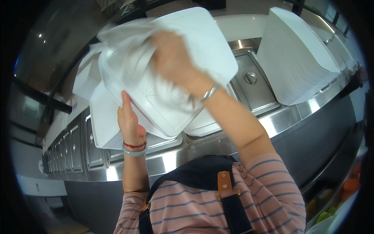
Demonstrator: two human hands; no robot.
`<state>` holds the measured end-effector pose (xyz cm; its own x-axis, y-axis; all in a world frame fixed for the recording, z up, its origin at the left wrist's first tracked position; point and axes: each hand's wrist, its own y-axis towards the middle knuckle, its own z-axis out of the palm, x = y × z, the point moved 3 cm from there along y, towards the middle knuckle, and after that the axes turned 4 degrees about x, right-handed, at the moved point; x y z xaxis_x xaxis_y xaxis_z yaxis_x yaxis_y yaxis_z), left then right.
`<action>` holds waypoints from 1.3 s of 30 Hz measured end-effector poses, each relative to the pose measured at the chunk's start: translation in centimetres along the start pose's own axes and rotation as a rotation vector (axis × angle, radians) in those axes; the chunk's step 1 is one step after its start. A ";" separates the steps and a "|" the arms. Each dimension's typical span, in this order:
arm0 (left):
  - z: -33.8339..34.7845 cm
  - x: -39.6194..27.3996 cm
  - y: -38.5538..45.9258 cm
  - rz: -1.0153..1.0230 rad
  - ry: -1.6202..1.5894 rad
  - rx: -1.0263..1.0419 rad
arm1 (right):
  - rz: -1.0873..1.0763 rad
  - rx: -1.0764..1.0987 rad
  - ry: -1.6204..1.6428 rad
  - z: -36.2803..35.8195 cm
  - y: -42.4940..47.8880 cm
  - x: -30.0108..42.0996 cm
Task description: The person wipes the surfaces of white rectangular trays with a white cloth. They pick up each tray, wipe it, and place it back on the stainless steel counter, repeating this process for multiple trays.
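Note:
My left hand [130, 120] grips the near left edge of a white tray [166, 117], which is held tilted above the counter. Across the tray's face my right hand [172, 55], blurred by motion, holds a whitish cloth [131, 49] that is bunched and partly spread over the tray's upper left side. Another large white tray [210, 44] lies behind and under the held one. At the left, below my left hand, stands a stack of white trays [105, 120].
A tall stack of white trays [295, 58] stands on the right of the stainless steel counter [169, 159]. Beside it is a steel pan lid [254, 87] with a recessed handle. More lidded pans [68, 149] run along the left. A smaller white stack [87, 76] stands at the back left.

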<state>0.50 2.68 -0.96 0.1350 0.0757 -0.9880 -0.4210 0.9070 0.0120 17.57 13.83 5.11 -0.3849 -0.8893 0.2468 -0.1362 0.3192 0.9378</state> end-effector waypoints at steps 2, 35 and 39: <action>0.5 -1.2 -1.4 0.135 -0.185 0.076 | 0.385 -0.075 -0.121 -2.3 -0.1 -10.2; -20.7 7.1 5.3 0.944 1.455 0.117 | 0.521 0.711 -0.007 -7.9 -15.6 -3.4; -5.9 16.3 0.7 0.557 0.995 0.791 | 0.300 1.186 -0.260 2.1 -26.7 -3.9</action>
<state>-2.93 2.13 -17.93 -0.7107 0.4805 -0.5138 0.4522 0.8715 0.1895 20.84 9.46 -21.40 -0.6933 -0.6828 0.2306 -0.6978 0.7159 0.0219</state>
